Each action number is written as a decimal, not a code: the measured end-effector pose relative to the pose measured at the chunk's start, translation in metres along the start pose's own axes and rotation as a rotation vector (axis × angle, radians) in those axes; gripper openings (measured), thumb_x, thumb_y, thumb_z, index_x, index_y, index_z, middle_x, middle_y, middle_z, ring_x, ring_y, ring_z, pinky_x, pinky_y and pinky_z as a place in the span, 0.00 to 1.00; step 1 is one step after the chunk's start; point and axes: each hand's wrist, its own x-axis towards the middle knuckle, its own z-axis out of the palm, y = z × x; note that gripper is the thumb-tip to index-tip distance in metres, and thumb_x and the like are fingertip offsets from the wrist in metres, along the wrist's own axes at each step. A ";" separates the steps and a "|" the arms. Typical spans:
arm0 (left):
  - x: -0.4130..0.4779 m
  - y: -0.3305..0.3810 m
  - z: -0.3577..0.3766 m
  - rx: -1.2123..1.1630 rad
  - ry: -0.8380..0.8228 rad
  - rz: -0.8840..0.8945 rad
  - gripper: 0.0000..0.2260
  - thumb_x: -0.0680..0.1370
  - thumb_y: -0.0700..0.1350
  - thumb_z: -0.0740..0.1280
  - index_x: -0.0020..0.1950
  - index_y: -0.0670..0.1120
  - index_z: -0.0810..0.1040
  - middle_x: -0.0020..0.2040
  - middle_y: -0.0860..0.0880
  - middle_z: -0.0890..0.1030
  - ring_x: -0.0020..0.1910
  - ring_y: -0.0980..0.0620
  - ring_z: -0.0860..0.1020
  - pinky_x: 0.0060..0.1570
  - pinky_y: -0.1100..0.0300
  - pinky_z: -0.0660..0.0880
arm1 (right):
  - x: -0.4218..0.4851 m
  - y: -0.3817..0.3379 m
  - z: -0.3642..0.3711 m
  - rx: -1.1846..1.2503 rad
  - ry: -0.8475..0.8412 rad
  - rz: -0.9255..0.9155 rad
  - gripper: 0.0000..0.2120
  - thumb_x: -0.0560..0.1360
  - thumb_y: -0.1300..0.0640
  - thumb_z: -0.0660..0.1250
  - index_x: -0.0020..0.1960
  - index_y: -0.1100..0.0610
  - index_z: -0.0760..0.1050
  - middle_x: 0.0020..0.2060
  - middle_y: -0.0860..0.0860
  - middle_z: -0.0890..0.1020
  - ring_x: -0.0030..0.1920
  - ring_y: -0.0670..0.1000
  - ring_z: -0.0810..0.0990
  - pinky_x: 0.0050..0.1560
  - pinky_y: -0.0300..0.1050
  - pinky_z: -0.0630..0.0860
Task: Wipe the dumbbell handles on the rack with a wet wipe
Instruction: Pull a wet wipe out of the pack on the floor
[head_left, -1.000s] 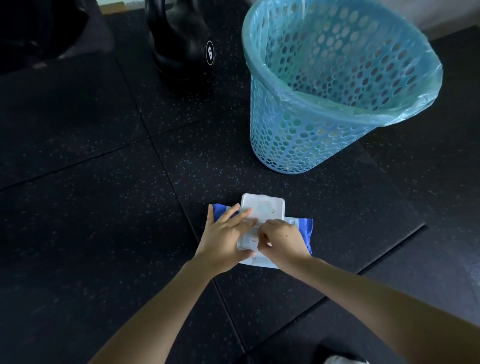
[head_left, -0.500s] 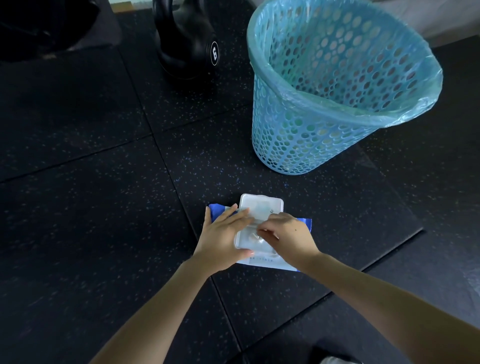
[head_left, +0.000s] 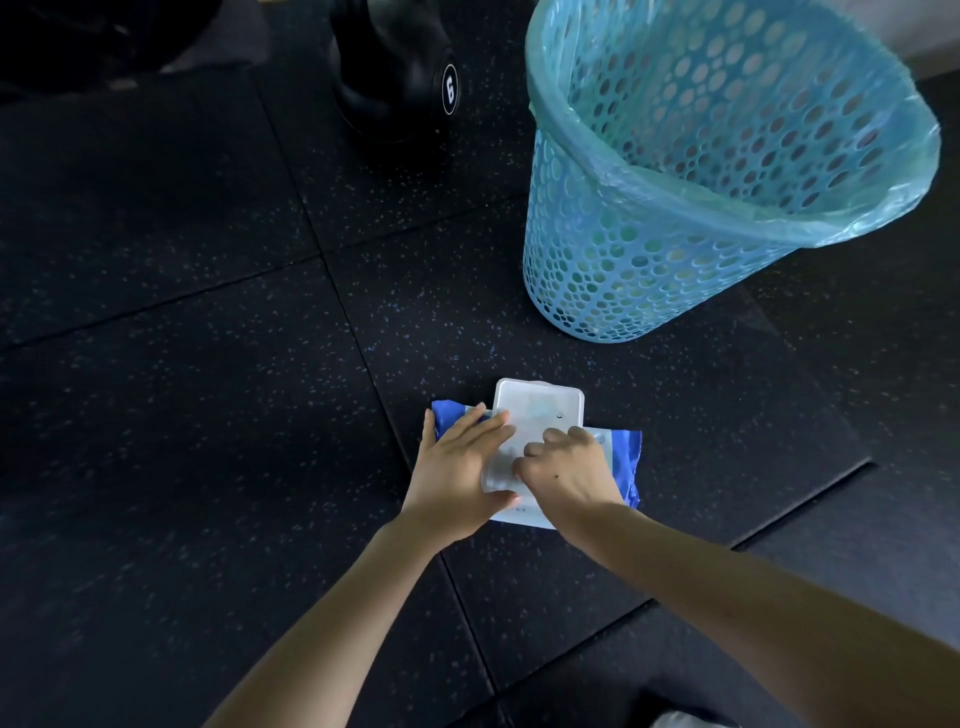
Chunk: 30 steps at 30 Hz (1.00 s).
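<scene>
A blue and white wet wipe pack (head_left: 621, 457) lies on the black rubber floor, its clear plastic lid (head_left: 540, 406) flipped open toward the far side. My left hand (head_left: 457, 478) presses flat on the pack's left half, fingers straight, thumb at the near edge. My right hand (head_left: 567, 474) sits over the dispenser opening with its fingers curled down, pinching there. The wipe itself is hidden under those fingers. No dumbbell rack is in view.
A light blue perforated waste bin (head_left: 649, 260) with a plastic liner stands just beyond the pack to the right. A black kettlebell (head_left: 395, 78) marked 6 stands at the far middle. Speckled floor mats (head_left: 182, 415) surround the pack.
My right hand's fingers have shifted slightly over the pack's opening. My left hand stays flat on the pack, and the pack has not moved.
</scene>
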 end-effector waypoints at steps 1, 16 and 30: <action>0.001 0.000 0.000 0.000 0.002 -0.006 0.30 0.73 0.56 0.68 0.73 0.52 0.65 0.75 0.58 0.61 0.76 0.59 0.51 0.73 0.44 0.37 | 0.002 0.001 0.004 0.038 0.007 -0.004 0.18 0.38 0.61 0.80 0.18 0.52 0.72 0.15 0.45 0.67 0.19 0.49 0.68 0.27 0.34 0.58; 0.001 0.000 0.001 0.013 -0.019 -0.012 0.31 0.74 0.58 0.68 0.74 0.52 0.63 0.76 0.58 0.59 0.76 0.59 0.49 0.73 0.45 0.35 | -0.002 -0.003 0.004 0.088 0.030 0.012 0.17 0.38 0.63 0.79 0.21 0.55 0.74 0.18 0.47 0.70 0.24 0.50 0.73 0.24 0.36 0.65; 0.003 0.000 -0.001 -0.045 -0.092 -0.063 0.34 0.73 0.58 0.68 0.76 0.56 0.58 0.76 0.63 0.54 0.75 0.63 0.45 0.72 0.51 0.30 | 0.005 0.021 0.006 0.759 -0.119 0.165 0.09 0.74 0.65 0.60 0.39 0.58 0.76 0.38 0.50 0.78 0.40 0.49 0.73 0.37 0.38 0.65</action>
